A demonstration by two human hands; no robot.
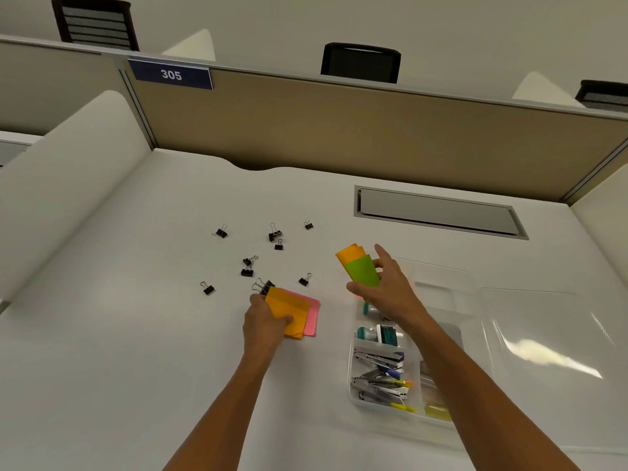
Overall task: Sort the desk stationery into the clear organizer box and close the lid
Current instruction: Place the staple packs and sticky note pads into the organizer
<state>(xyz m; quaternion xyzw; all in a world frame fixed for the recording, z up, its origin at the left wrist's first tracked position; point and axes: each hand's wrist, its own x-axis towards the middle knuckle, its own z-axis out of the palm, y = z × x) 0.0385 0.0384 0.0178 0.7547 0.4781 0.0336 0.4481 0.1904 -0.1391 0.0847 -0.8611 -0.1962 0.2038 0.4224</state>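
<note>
On the far left we see a white curved side panel [68, 185] rising from the white desk [136, 368], and beyond it a tan cubicle partition [339, 130] that runs across the back, carrying a dark blue plate marked 305 [171, 75]. Over the partition's top rail stand the backs of black office chairs, one at the left [95, 23], one near the middle [361, 62]. On the open desk surface left of centre lie scattered black binder clips [247, 266], well apart from one another (we count roughly ten, though a pair overlap). Just toward us from them our left hand [263, 326] grips a stack of orange and pink sticky notes [299, 314], thumb curled on top and the pad resting low against the desk, with one clip touching its far corner. Moving right, our right hand [387, 283] holds a second bundle of orange and green sticky notes [360, 266] up off the surface, fingers and thumb pinched round its lower end, above the far end of the clear organizer box [351, 385]. The box sits on the desk at right, its near compartments holding staplers [379, 358], highlighters [401, 384] and teal-capped items we cannot identify. Its clear lid [543, 334] lies open flat to the right, catching ceiling light. Behind it a grey cable hatch [438, 212] is set into the desk.
</note>
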